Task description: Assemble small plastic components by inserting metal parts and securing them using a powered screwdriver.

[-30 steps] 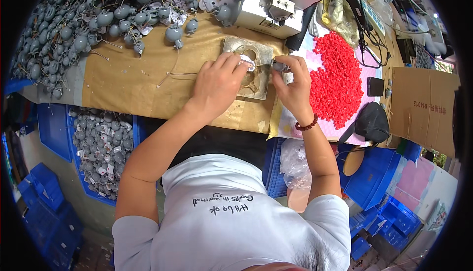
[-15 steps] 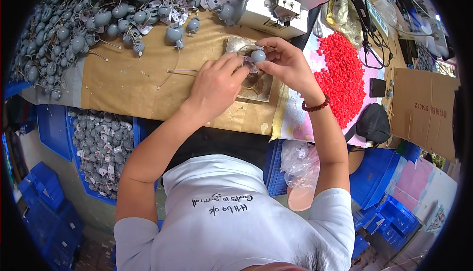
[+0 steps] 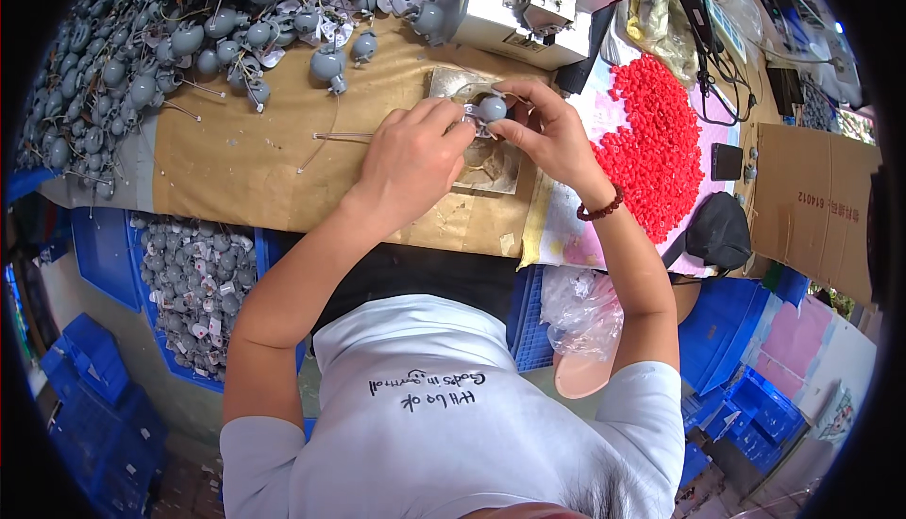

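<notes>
A small grey ball-shaped part [image 3: 492, 108], with a pale see-through piece under it, is held over a square metal plate [image 3: 505, 175] on the brown-covered bench. My right hand [image 3: 552, 137] comes from the right, thumb and fingers closed around the grey part's side. My left hand [image 3: 412, 156] reaches in from the left, back of the hand up, its fingertips closed at the pale piece. Those fingertips are partly hidden, so the exact grip is hard to see. Thin wires [image 3: 342, 137] with small ends lie on the bench left of my left hand.
Many similar grey parts [image 3: 142, 85] are heaped at the far left, and a blue crate [image 3: 170, 349] below holds more. Small red pieces [image 3: 651, 146] are piled on the right. Behind the plate stands a white metal machine [image 3: 524, 19]. A black cloth item [image 3: 720, 229] lies farther right.
Both hands keep hold of the grey part in nearly the same place. The right hand's fingers have shifted slightly around it. The whole view has moved a little.
</notes>
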